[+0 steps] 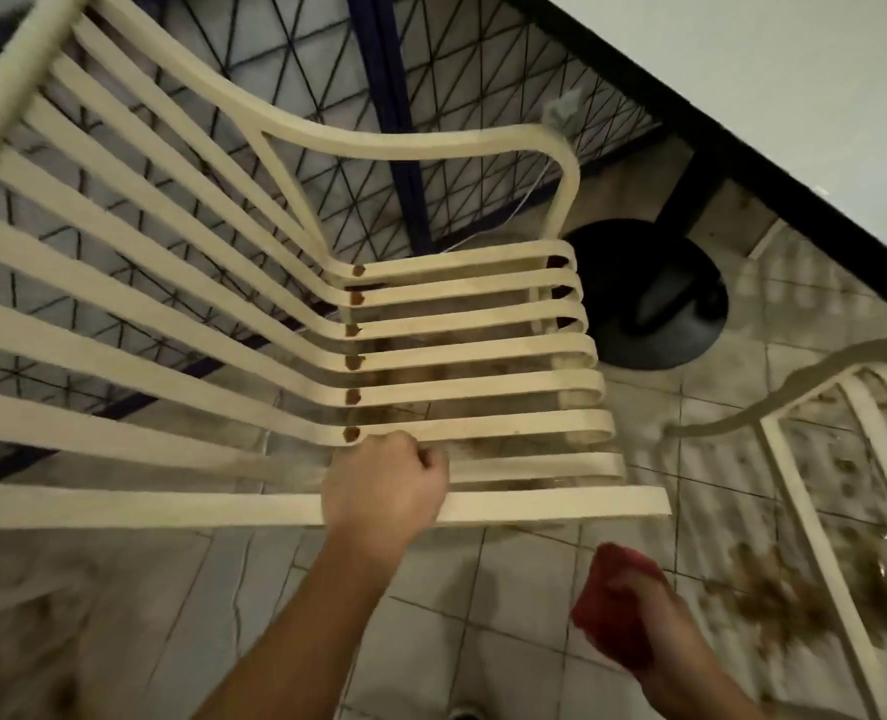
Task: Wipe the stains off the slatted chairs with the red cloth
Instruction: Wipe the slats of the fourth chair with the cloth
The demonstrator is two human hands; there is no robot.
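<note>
A cream slatted chair [483, 314] fills the left and middle of the view. Brown stains [353, 362] run in a line down the bend where its seat meets its back. My left hand [384, 483] is closed in a fist around the chair's nearest slats at the seat's front. Lower right, my right hand [644, 610] holds a bunched red cloth [613, 605] over the floor, apart from the chair. A second cream slatted chair [815, 511] shows partly at the right edge.
A white table [794, 70] with a black edge crosses the top right, its round black base [654, 304] beside the chair. A dark wire-mesh fence [327, 122] stands behind. The floor is pale tile [457, 641], with brown debris [774, 600] at the right.
</note>
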